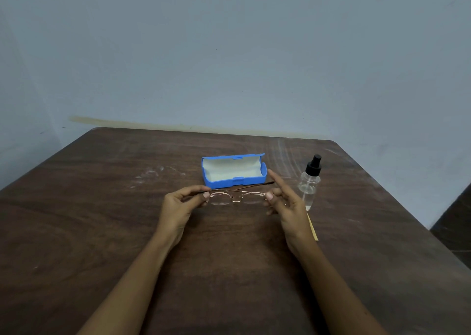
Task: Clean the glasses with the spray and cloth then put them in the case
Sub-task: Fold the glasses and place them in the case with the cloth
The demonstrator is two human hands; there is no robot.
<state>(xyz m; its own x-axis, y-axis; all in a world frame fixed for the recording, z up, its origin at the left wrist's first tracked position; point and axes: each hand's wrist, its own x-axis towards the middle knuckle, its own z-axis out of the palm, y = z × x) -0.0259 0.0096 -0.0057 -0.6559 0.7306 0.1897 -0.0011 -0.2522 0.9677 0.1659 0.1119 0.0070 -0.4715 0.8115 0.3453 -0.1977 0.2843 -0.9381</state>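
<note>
**Handling: light, fragile, held at both ends**

Left hand [178, 203] pinches the left end of the thin rose-gold wire-framed glasses [235, 197] with curled fingers. Right hand [286, 203] pinches the right end, forefinger straight. The glasses hang between both hands, just near of the open blue plastic case [251, 180]. Probably springy and smudge-prone, so grip the frame, never the lenses.

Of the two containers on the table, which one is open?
The blue case, its lid folded back to show a pale lining. The clear spray bottle has its black nozzle top on.
</note>
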